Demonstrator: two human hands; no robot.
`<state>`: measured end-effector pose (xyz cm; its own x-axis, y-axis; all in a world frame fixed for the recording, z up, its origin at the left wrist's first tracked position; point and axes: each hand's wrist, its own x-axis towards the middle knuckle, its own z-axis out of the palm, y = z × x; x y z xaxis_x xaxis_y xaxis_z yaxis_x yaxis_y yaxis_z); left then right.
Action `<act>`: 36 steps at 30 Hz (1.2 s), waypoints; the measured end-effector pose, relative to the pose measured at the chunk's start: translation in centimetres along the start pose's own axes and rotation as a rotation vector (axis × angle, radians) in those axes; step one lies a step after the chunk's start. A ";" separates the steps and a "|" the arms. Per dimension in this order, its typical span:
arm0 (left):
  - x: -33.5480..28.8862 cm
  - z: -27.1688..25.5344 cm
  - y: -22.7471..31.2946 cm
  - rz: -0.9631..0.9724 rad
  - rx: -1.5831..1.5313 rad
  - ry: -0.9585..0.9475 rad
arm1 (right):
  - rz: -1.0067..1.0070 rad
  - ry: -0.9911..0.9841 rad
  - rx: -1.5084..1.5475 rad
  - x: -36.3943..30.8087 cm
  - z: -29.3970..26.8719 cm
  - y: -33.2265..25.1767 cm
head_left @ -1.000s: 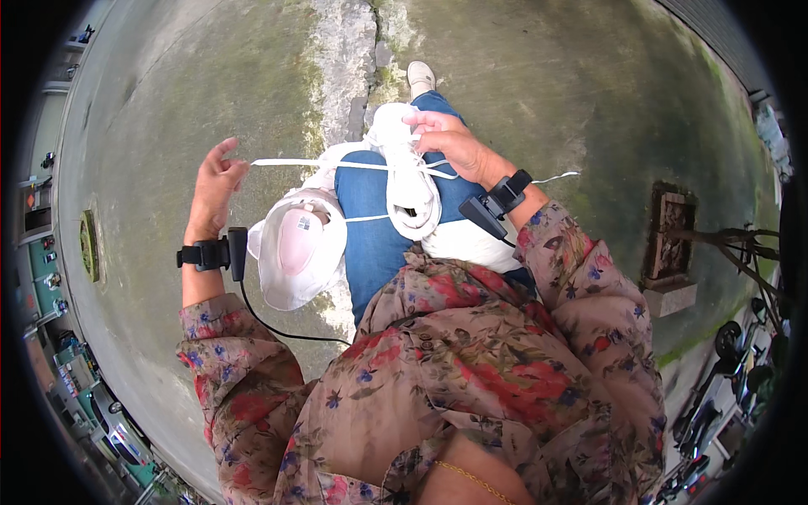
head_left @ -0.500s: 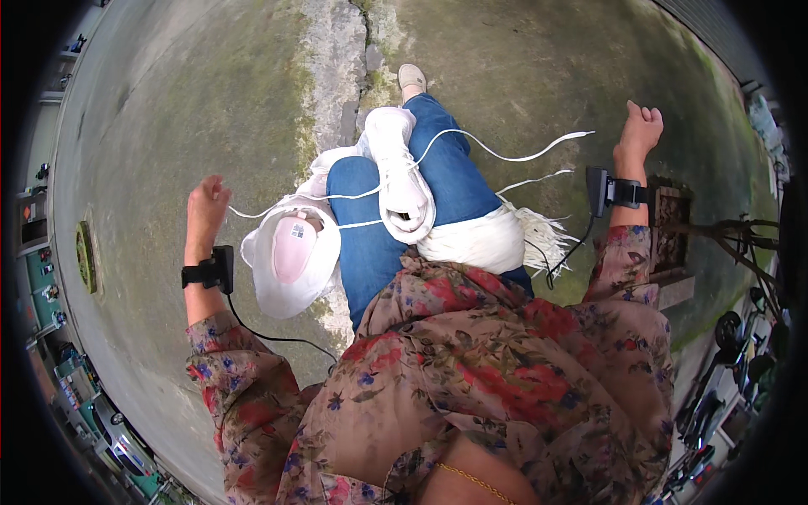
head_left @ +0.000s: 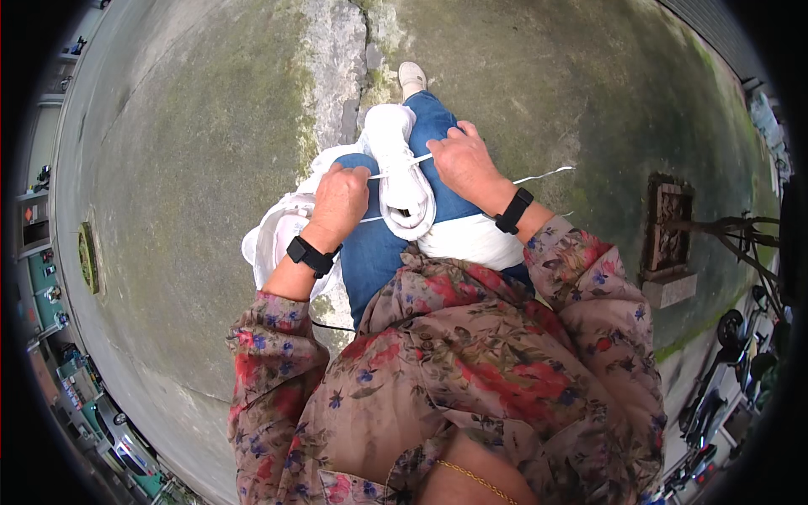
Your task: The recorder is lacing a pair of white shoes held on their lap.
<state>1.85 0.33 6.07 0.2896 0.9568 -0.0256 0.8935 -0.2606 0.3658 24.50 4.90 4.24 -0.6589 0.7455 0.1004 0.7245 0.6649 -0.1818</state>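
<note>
A white lace-up shoe (head_left: 390, 135) lies across my lap, its opening toward me and its toe pointing away. My left hand (head_left: 341, 199) is closed at the shoe's left side, pinching a white shoelace (head_left: 384, 176). On the other side my right hand (head_left: 465, 163) is closed on the lace too, near the eyelets. The lace stretches across the shoe between both hands. Another lace end (head_left: 551, 173) sticks out beyond my right wrist. A bundle of white laces (head_left: 473, 239) rests on my lap, partly covered by my right forearm.
To the left of my legs is a white bag (head_left: 265, 244) with a pale pink insole partly showing in it, mostly behind my left arm. A brick-edged planter (head_left: 669, 227) with a bare trunk stands to the right. Mossy, cracked concrete (head_left: 219, 109) surrounds me.
Both hands have come inward from wide apart to the shoe. The lace that trailed outward is now drawn across the shoe between them. The shoe has stayed on my lap.
</note>
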 end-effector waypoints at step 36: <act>-3.2 1.8 -0.5 0.252 0.022 -0.038 | -0.033 -0.093 0.331 -4.4 0.6 0.0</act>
<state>1.07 -2.83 4.29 0.5166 0.8558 0.0291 0.7983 -0.4936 0.3450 27.26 1.59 3.22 -0.7076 0.7062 0.0245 0.6077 0.6258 -0.4889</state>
